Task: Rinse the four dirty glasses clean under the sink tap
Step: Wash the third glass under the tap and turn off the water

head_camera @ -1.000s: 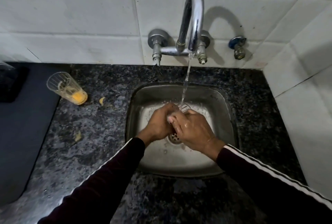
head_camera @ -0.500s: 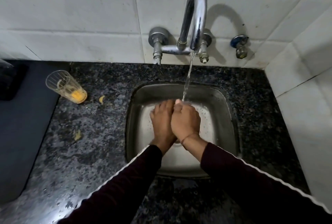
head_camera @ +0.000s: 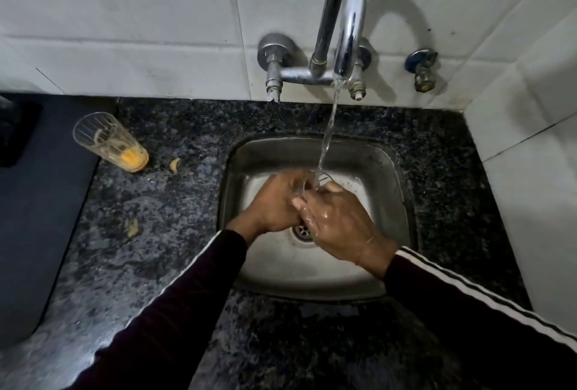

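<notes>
Over the steel sink [head_camera: 390, 171] my left hand [head_camera: 278, 202] and my right hand [head_camera: 337, 221] hold a clear glass [head_camera: 318, 182] between them, its mouth turned up. Only the rim shows; the hands hide the rest. Both hands curl round it and are wet. Water from the chrome tap [head_camera: 343, 24] runs straight into the glass mouth. A second glass [head_camera: 109, 141] with yellow residue at its bottom stands on the dark granite counter [head_camera: 156, 233] far left of the sink.
Yellow food scraps [head_camera: 175, 164] lie on the counter beside the dirty glass, and another scrap [head_camera: 131, 227] lies nearer me. A dark mat [head_camera: 37, 208] covers the left end. White tiled walls close the back and right. A small valve [head_camera: 421, 72] sits right of the tap.
My hands turned the glass back so its rim shows under the stream; half a second ago they covered it side by side. The view has shifted closer to the sink.
</notes>
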